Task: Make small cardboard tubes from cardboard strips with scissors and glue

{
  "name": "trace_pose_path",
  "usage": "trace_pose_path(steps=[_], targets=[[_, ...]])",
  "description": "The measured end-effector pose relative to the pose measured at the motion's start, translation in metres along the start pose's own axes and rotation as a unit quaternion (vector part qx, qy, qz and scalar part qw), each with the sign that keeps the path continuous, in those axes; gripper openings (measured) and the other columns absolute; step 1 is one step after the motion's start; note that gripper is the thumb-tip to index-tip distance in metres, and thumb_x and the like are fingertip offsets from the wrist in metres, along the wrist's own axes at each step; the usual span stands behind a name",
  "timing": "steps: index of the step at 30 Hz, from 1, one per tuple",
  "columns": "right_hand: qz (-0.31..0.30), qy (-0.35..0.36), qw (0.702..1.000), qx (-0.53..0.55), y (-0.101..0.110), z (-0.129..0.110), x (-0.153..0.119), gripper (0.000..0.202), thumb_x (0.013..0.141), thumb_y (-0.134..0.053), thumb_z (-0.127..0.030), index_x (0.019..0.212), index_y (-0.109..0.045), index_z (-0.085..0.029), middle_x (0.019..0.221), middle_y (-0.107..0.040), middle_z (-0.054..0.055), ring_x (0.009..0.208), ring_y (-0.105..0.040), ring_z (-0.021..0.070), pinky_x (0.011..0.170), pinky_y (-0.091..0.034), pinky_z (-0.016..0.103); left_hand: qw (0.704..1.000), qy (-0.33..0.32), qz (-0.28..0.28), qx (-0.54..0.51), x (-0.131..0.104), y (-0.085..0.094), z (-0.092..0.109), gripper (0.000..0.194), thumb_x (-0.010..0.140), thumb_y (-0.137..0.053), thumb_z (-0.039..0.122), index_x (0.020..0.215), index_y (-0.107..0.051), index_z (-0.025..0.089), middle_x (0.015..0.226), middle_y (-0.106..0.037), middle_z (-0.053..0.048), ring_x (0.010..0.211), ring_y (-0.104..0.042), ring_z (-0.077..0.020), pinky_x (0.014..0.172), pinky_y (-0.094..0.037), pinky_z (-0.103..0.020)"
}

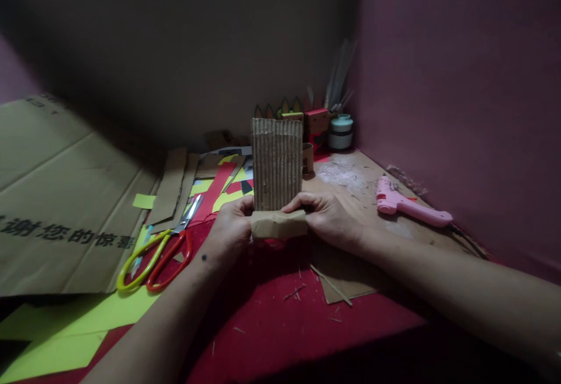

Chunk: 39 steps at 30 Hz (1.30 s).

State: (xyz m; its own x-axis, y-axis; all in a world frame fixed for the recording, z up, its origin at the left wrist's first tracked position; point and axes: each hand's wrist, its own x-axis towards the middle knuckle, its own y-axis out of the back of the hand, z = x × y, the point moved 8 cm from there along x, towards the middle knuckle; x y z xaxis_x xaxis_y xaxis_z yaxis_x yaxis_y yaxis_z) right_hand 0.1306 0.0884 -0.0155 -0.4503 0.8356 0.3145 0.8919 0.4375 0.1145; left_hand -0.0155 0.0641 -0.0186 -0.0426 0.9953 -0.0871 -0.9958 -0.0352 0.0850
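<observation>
A piece of corrugated cardboard point(277, 165) stands upright between my hands, its ridges running up and down. Its lower end is folded or peeled into a smooth brown flap point(280, 226) that faces me. My left hand point(234, 220) grips the left edge, fingers mostly hidden behind the cardboard. On the other side, my right hand point(326, 217) pinches the right end of the flap, with its index finger bent over the ridged face. Scissors point(169, 249) with one yellow and one red handle lie left of my left hand, blades pointing away.
A large printed cardboard sheet point(65, 208) fills the left side, near yellow paper point(83, 325) and cardboard strips point(173, 185). A pink glue gun point(407, 203) lies at right by the wall. Behind stand a light blue jar point(340, 132) and a red figure-like box point(317, 127). Scraps litter the red surface point(263, 325).
</observation>
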Motion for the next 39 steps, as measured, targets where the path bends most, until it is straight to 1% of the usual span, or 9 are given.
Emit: trace_pose_path(steps=[5, 9, 15, 23, 26, 30, 32, 35, 39], targets=[[0.062, 0.019, 0.992, 0.112, 0.004, 0.004, 0.002, 0.023, 0.067, -0.067, -0.013, 0.081, -0.050, -0.022, 0.072, -0.056, -0.006, 0.061, -0.055, 0.0088, 0.053, -0.045, 0.020, 0.999, 0.041, 0.008, -0.005, 0.003, 0.004, -0.006, 0.022, 0.051, -0.067, 0.014, 0.073, -0.068, 0.015, 0.038, -0.051, 0.005, 0.027, -0.038, -0.0091, 0.026, -0.030, -0.020], [0.100, -0.097, 0.970, 0.202, 0.007, 0.024, 0.005, 0.038, 0.063, -0.070, -0.014, 0.089, -0.044, -0.023, 0.071, -0.059, -0.006, 0.050, -0.058, 0.0103, 0.044, -0.048, 0.022, 0.999, 0.047, 0.012, -0.010, 0.003, 0.002, -0.009, 0.030, 0.056, -0.072, 0.019, 0.085, -0.071, 0.013, 0.040, -0.053, 0.004, 0.026, -0.037, -0.0082, 0.026, -0.029, -0.020], [-0.115, -0.197, 0.945, 0.235, -0.026, 0.020, 0.000, 0.029, 0.065, -0.073, -0.025, 0.089, -0.060, -0.017, 0.058, -0.064, 0.000, 0.047, -0.062, 0.0147, 0.043, -0.052, 0.024, 0.999, -0.048, 0.014, -0.014, -0.003, -0.004, 0.008, 0.035, 0.054, -0.078, 0.015, 0.088, -0.069, 0.014, 0.060, -0.065, 0.002, 0.040, -0.047, -0.0076, 0.035, -0.035, -0.018], [-0.104, -0.187, 0.958, 0.190, -0.023, 0.010, -0.006, 0.026, 0.072, -0.072, -0.030, 0.095, -0.068, -0.019, 0.055, -0.067, -0.001, 0.043, -0.060, 0.0141, 0.047, -0.052, 0.025, 0.982, -0.169, 0.013, 0.082, -0.008, -0.004, 0.016, 0.031, 0.067, -0.079, 0.027, 0.091, -0.062, 0.016, 0.085, -0.069, -0.005, 0.074, -0.064, -0.0186, 0.066, -0.053, -0.030], [-0.102, -0.205, 0.952, 0.205, -0.024, 0.012, -0.006, 0.027, 0.068, -0.073, -0.029, 0.092, -0.068, -0.017, 0.053, -0.066, 0.000, 0.045, -0.062, 0.0148, 0.045, -0.052, 0.024, 0.912, -0.334, 0.096, 0.217, -0.020, 0.008, 0.037, 0.041, 0.071, -0.076, 0.028, 0.105, -0.054, 0.020, 0.089, -0.063, -0.004, 0.074, -0.061, -0.0179, 0.063, -0.051, -0.030], [-0.134, -0.237, 0.935, 0.227, -0.031, 0.016, -0.008, 0.030, 0.064, -0.073, -0.027, 0.091, -0.068, -0.013, 0.052, -0.066, 0.002, 0.044, -0.062, 0.0159, 0.041, -0.049, 0.022, 0.677, -0.571, 0.173, 0.431, -0.059, -0.005, 0.066, 0.040, 0.079, -0.069, 0.024, 0.116, -0.054, 0.021, 0.102, -0.059, -0.010, 0.091, -0.057, -0.0235, 0.076, -0.050, -0.036], [-0.150, -0.243, 0.931, 0.228, -0.035, 0.016, -0.010, 0.034, 0.063, -0.073, -0.025, 0.093, -0.067, -0.012, 0.055, -0.067, 0.002, 0.043, -0.062, 0.0153, 0.039, -0.047, 0.021, 0.609, -0.607, 0.135, 0.493, -0.066, -0.016, 0.066, 0.034, 0.084, -0.063, 0.021, 0.117, -0.055, 0.020, 0.100, -0.063, -0.010, 0.091, -0.057, -0.0245, 0.079, -0.047, -0.038], [-0.171, -0.246, 0.929, 0.219, -0.039, 0.015, -0.014, 0.034, 0.063, -0.072, -0.023, 0.095, -0.067, -0.013, 0.058, -0.068, 0.001, 0.041, -0.061, 0.0135, 0.039, -0.047, 0.020, 0.575, -0.623, 0.075, 0.525, -0.069, -0.026, 0.063, 0.027, 0.087, -0.057, 0.019, 0.113, -0.057, 0.018, 0.082, -0.067, -0.007, 0.075, -0.055, -0.0226, 0.071, -0.042, -0.037], [-0.175, -0.231, 0.932, 0.216, -0.042, 0.010, -0.017, 0.030, 0.067, -0.072, -0.026, 0.094, -0.066, -0.013, 0.058, -0.068, 0.001, 0.040, -0.059, 0.0113, 0.042, -0.048, 0.020, 0.561, -0.627, 0.057, 0.537, -0.072, -0.031, 0.060, 0.020, 0.087, -0.057, 0.022, 0.106, -0.060, 0.018, 0.065, -0.060, -0.002, 0.063, -0.049, -0.0199, 0.063, -0.036, -0.035]])
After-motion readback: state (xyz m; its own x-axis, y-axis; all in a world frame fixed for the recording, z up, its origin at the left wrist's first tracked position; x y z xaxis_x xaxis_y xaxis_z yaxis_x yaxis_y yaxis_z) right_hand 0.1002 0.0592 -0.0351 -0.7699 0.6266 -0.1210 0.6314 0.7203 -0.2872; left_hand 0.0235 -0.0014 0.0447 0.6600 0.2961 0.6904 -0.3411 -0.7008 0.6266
